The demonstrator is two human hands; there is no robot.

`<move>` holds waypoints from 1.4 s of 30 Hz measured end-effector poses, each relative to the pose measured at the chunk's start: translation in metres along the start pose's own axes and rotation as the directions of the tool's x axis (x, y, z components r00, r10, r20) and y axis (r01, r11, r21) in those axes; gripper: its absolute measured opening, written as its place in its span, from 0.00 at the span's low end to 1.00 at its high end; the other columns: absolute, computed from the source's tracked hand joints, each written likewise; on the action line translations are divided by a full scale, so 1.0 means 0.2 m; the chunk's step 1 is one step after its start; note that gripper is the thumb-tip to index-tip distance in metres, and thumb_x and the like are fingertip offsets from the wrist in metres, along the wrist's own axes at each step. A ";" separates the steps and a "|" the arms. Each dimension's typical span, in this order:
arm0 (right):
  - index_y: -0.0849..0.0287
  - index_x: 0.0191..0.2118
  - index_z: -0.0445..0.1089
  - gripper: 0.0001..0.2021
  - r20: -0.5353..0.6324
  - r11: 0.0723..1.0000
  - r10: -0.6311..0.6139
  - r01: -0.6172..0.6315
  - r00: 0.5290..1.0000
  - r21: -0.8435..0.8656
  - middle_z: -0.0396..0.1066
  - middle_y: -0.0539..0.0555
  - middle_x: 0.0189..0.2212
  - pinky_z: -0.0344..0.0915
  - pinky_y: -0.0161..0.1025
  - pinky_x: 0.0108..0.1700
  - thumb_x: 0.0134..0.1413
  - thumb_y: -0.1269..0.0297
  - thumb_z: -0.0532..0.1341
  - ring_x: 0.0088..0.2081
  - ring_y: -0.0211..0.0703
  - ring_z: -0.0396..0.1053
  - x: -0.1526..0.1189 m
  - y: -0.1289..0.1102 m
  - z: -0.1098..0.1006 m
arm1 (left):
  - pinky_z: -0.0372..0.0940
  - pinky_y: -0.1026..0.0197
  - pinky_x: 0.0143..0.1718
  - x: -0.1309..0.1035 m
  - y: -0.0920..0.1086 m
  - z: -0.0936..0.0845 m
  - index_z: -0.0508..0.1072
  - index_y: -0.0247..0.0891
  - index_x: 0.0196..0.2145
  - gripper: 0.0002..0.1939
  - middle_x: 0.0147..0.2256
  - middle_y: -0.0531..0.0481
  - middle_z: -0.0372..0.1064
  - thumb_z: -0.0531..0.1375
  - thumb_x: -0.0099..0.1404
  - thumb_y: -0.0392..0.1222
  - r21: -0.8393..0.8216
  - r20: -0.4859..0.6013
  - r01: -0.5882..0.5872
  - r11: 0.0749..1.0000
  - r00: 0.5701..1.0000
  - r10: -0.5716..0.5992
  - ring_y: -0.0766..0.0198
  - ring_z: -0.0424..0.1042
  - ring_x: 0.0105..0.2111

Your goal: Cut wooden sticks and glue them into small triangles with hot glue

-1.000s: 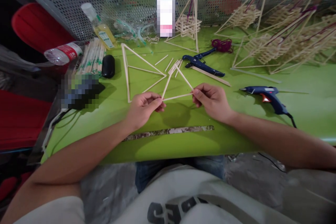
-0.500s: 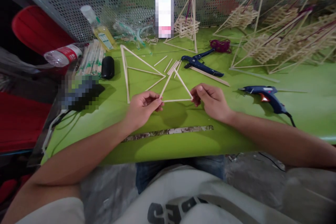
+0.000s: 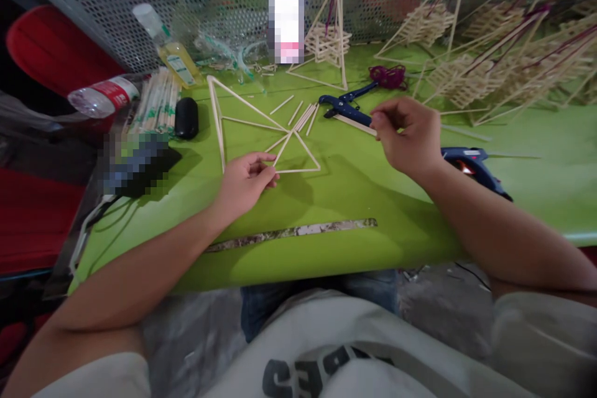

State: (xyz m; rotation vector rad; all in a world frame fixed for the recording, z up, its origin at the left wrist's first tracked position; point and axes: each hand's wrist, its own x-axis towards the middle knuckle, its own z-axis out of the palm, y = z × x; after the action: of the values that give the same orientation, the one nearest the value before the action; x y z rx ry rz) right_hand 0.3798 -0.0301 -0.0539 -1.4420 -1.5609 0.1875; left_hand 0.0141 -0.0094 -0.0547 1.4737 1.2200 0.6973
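Currently, the left hand (image 3: 240,186) has its thumb and fingers pinched on the near-left corner of a small triangular stick frame (image 3: 298,170), which projects to the right of those fingertips, its far corner pointing beyond them. The right hand (image 3: 413,137) is off the frame, well to the right of the left fingers; its own fingers are curled, thumb and index drawn close together, and whether anything is pinched between them cannot be told. Handling properties, as judged: very light, being three thin sticks, apparently wooden; stiff along each stick; dry and unlikely to slip. The joints are probably the weak points: twist or sideways load may part a corner, and hard pressure at mid-stick may snap it. Grip zone: take hold at a corner, where two sticks meet, using light thumb-and-finger pressure; the free near-right corner, directly to the right of the left fingers, offers a second hold. Clearance: from the head view, the far corner overlaps a corner of a larger stick frame (image 3: 219,137) located beyond the left fingers; contact there cannot be told. Loose short sticks (image 3: 305,118) lie just past that corner, and a blue cutter (image 3: 347,110) lies left of the right fingertips, partly hidden by them.
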 end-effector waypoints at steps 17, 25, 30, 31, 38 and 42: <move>0.53 0.42 0.80 0.11 0.085 0.981 -0.163 0.171 0.983 -0.096 0.78 0.56 0.31 0.69 0.48 0.36 0.73 0.54 0.63 0.30 0.47 0.72 -0.02 -0.07 0.01 | 0.69 0.57 0.30 0.00 0.08 0.01 0.81 0.35 0.56 0.19 0.37 0.41 0.82 0.63 0.76 0.50 0.624 0.169 -0.164 0.764 0.983 0.073 0.56 0.77 0.30; 0.54 0.41 0.79 0.08 0.185 0.978 -0.144 0.168 0.972 -0.123 0.79 0.55 0.32 0.68 0.46 0.36 0.70 0.60 0.62 0.31 0.46 0.72 -0.02 -0.02 0.05 | 0.62 0.56 0.29 0.00 0.07 0.00 0.81 0.35 0.53 0.17 0.35 0.42 0.81 0.64 0.74 0.48 0.706 0.189 -0.208 0.677 0.977 0.104 0.56 0.74 0.28; 0.55 0.44 0.81 0.10 0.345 0.971 -0.163 0.213 0.924 -0.113 0.83 0.58 0.40 0.72 0.47 0.41 0.70 0.61 0.61 0.35 0.49 0.76 -0.02 0.01 0.08 | 0.61 0.56 0.29 0.01 0.06 0.00 0.82 0.35 0.51 0.16 0.34 0.41 0.81 0.63 0.74 0.48 0.699 0.193 -0.216 0.682 0.975 0.111 0.56 0.74 0.28; 0.55 0.45 0.81 0.10 0.373 0.967 -0.168 0.226 0.912 -0.117 0.83 0.58 0.42 0.72 0.47 0.42 0.71 0.62 0.61 0.36 0.49 0.77 -0.02 0.00 0.09 | 0.60 0.57 0.28 0.00 0.06 0.00 0.82 0.36 0.50 0.16 0.33 0.42 0.80 0.63 0.74 0.48 0.698 0.194 -0.218 0.682 0.974 0.112 0.56 0.74 0.27; 0.56 0.46 0.82 0.12 0.451 0.936 -0.197 0.304 0.871 -0.179 0.84 0.58 0.43 0.71 0.46 0.41 0.73 0.62 0.59 0.37 0.50 0.78 -0.03 -0.03 0.10 | 0.59 0.58 0.27 0.00 0.07 0.00 0.81 0.35 0.51 0.17 0.35 0.41 0.80 0.63 0.75 0.50 0.677 0.206 -0.215 0.704 0.973 0.100 0.57 0.73 0.26; 0.55 0.45 0.82 0.12 0.347 0.932 -0.151 0.251 0.926 -0.263 0.84 0.59 0.41 0.71 0.47 0.40 0.71 0.61 0.60 0.35 0.51 0.77 0.00 -0.01 0.07 | 0.60 0.57 0.28 0.00 0.05 0.00 0.81 0.36 0.50 0.16 0.35 0.41 0.81 0.63 0.75 0.50 0.684 0.204 -0.218 0.696 0.973 0.105 0.57 0.74 0.27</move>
State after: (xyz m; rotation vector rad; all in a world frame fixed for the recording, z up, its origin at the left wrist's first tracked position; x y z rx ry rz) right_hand 0.3686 -0.0242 -0.0590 -1.5240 -2.0701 0.0604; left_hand 0.0169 -0.0081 -0.0443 2.2514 1.3148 0.2004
